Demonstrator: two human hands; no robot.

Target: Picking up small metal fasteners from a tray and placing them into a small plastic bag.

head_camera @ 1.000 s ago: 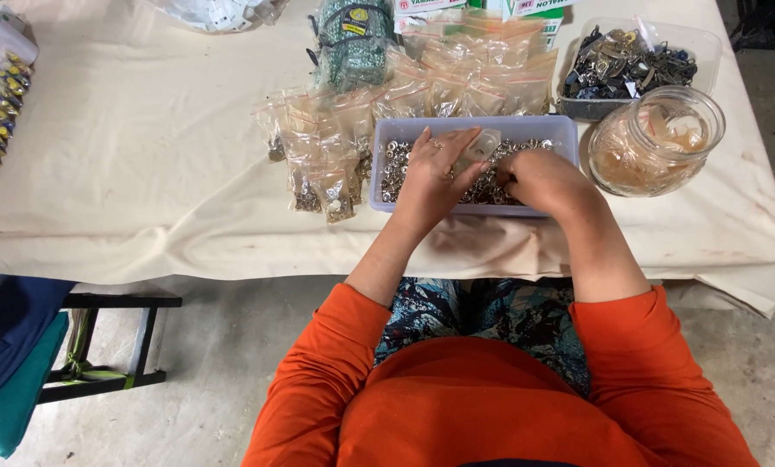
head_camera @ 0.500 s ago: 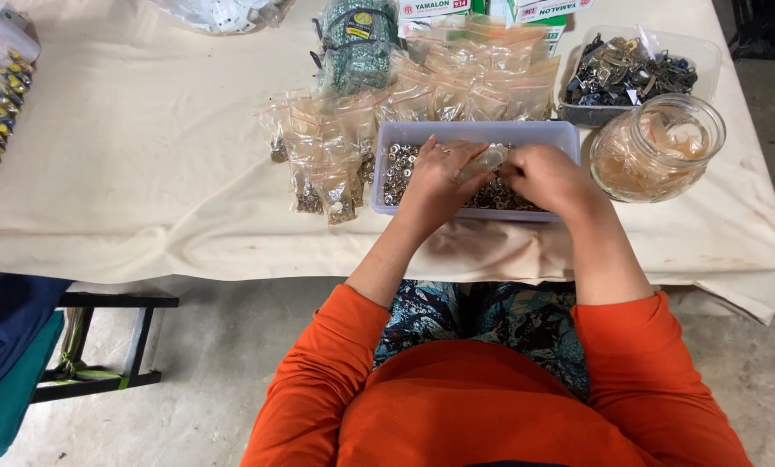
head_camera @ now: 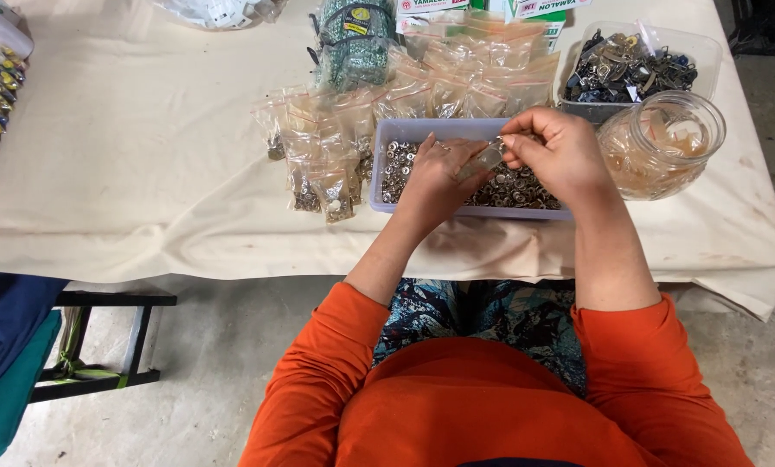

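hands meet over the lilac tray (head_camera: 387, 164) of small metal rings near the tabletop's front edge; left hand (head_camera: 437, 177) and right hand (head_camera: 559, 154) pinch a small clear bag (head_camera: 489, 156) between them.

I wear an orange long-sleeved top. Both sleeves are pushed up to about the elbow, leaving my forearms bare. My left hand (head_camera: 439, 177) and right hand (head_camera: 560, 156) are bare, without gloves. My lap shows a garment with a blue, teal and black pattern.
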